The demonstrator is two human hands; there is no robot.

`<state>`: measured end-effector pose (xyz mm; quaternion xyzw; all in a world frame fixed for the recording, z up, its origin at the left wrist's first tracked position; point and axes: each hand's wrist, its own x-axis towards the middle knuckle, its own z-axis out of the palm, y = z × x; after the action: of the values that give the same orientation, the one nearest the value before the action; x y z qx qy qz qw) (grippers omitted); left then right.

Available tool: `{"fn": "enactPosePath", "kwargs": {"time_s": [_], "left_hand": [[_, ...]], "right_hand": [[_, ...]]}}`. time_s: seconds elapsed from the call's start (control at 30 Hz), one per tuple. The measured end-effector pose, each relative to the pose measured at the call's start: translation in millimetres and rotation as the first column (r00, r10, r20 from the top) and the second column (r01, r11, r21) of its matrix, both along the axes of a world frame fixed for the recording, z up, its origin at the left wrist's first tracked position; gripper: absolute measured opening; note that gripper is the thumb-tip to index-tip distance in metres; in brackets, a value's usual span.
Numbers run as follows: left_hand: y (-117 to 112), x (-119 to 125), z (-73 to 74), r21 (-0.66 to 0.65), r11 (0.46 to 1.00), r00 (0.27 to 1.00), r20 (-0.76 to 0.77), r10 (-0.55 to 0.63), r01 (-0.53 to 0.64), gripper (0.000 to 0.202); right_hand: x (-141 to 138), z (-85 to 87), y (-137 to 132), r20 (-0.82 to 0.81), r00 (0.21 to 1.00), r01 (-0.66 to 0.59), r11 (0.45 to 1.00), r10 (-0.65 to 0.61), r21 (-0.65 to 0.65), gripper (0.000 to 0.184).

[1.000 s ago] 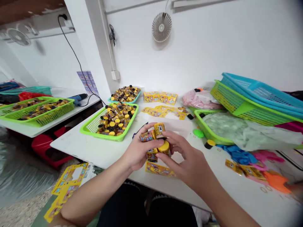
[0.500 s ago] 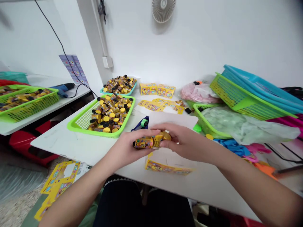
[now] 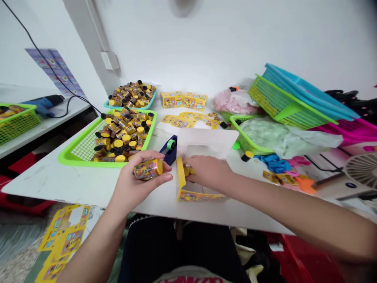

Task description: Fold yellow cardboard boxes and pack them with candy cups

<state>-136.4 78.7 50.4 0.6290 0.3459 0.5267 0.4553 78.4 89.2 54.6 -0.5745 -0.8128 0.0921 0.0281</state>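
The left hand (image 3: 131,182) and right hand (image 3: 209,169) are no longer meeting around the jars (image 3: 188,171). The left is now holding a jar (image 3: 149,169) beside the box (image 3: 198,197), while the right is reaching inside. A fan (image 3: 363,169) is entering view at right.

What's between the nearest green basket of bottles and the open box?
The head view shows a blue tape dispenser there, with the left hand, holding a small bottle, nearer the camera.
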Motion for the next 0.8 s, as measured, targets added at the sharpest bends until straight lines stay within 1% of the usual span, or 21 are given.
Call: {"fn": "enactPosePath", "kwargs": {"time_s": [0.07,0.13,0.27,0.33,0.4,0.47,0.53,0.6,0.63,0.7,0.73,0.77,0.8], "left_hand": [[-1,-2,-2.6,-0.027,0.997,0.994,0.084,0.073,-0.07,0.037],[-1,-5,-4.4,-0.054,0.993,0.983,0.142,0.114,-0.108,0.04],[-5,-10,-4.2,-0.099,0.991,0.98,0.173,0.101,-0.084,0.043],[-9,-10,-2.7,-0.127,0.988,0.979,0.173,0.109,-0.088,0.042],[-12,-10,-2.1,-0.145,0.986,0.979,0.169,0.111,-0.086,0.041],[-15,-11,-3.6,-0.156,0.985,0.98,0.172,0.097,-0.07,0.041],[-17,-13,-6.8,-0.167,0.986,0.979,0.195,0.056,-0.023,0.041],[-19,-13,-10.0,-0.183,0.981,0.964,0.264,-0.015,0.065,0.04],[-21,-12,-10.9,-0.185,0.975,0.944,0.323,-0.059,0.124,0.039],[-25,-8,-11.2,-0.172,0.954,0.871,0.471,-0.138,0.244,0.037],[-27,-4,-10.6,-0.159,0.943,0.825,0.541,-0.164,0.292,0.036],[-29,-1,-9.6,-0.147,0.933,0.781,0.598,-0.18,0.328,0.036],[-31,4,-8.4,-0.142,0.925,0.748,0.638,-0.186,0.351,0.035]], "right_hand": [[-5,-8.3,3,-0.024,1.0,0.013,1.0,-0.013,0.001,0.032],[-6,-13.0,4,-0.046,0.999,0.027,1.0,-0.027,0.004,0.032],[-3,-19.4,4,-0.07,0.997,0.041,0.999,-0.041,-0.003,0.032],[-2,-24.1,5,-0.06,0.997,0.051,0.999,-0.051,-0.009,0.027],[-1,-28.5,6,-0.041,0.997,0.067,0.998,-0.068,-0.013,0.018],[0,-28.6,8,-0.028,0.996,0.081,0.997,-0.081,-0.014,0.009],[-1,-20.1,8,-0.027,0.995,0.096,0.995,-0.096,-0.005,0.003],[-4,-2.4,1,-0.035,0.992,0.123,0.992,-0.122,0.037,0.011],[-7,8.5,-5,-0.06,0.99,0.134,0.988,-0.13,0.07,0.017],[-15,29.3,-22,-0.2,0.975,0.119,0.989,-0.099,0.087,0.024],[-20,37.2,-32,-0.334,0.941,0.074,0.996,-0.054,0.047,0.024],[-26,42.6,-42,-0.456,0.89,0.002,1.0,-0.007,-0.011,0.028],[-31,45.2,-52,-0.548,0.836,-0.068,0.997,0.036,-0.04,0.037]]}}
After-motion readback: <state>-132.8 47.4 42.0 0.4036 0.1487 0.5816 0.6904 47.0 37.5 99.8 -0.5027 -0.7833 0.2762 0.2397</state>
